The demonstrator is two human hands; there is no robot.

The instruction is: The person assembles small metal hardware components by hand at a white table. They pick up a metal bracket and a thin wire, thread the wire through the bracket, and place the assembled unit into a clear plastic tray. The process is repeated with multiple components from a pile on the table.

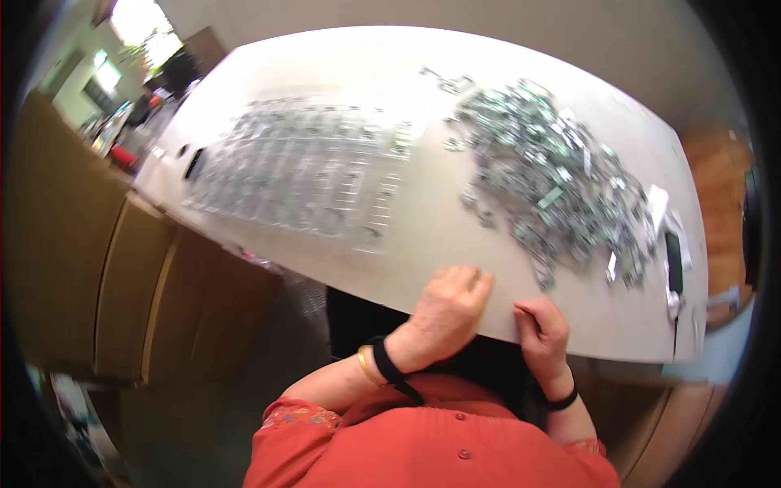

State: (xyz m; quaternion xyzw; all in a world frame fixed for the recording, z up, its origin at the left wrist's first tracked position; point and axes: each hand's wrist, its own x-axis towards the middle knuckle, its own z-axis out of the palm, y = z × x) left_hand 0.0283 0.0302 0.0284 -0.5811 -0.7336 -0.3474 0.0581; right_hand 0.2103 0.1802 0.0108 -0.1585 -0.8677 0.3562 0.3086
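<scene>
At far left, brown cardboard boxes stand beside a pale counter. On its left half lie clear trays, divided into rows of narrow compartments; glare and blur leave their number and contents uncertain. They appear thin-walled and are probably light, somewhat flexible and smooth enough to slide; the outer rim, taken at two opposite sides, would be the sensible hold, since pressure on one wall might flex or crack it.

Centre: the left hand, with a black band and a gold bracelet at its wrist, is at the near edge, fingers bent and drawn close together. Next, the right hand is at the same edge, curled into a loose fist, apart from the left. Whether either encloses anything cannot be told.

Right half: a loose heap of small grey, metallic-looking pieces lies beyond the right hand. Each is presumably light, hard and rather slippery, and liable to catch on its neighbours; a fingertip pinch at a free end would suit. At far right, white scraps lie near a dark oblong object.
</scene>
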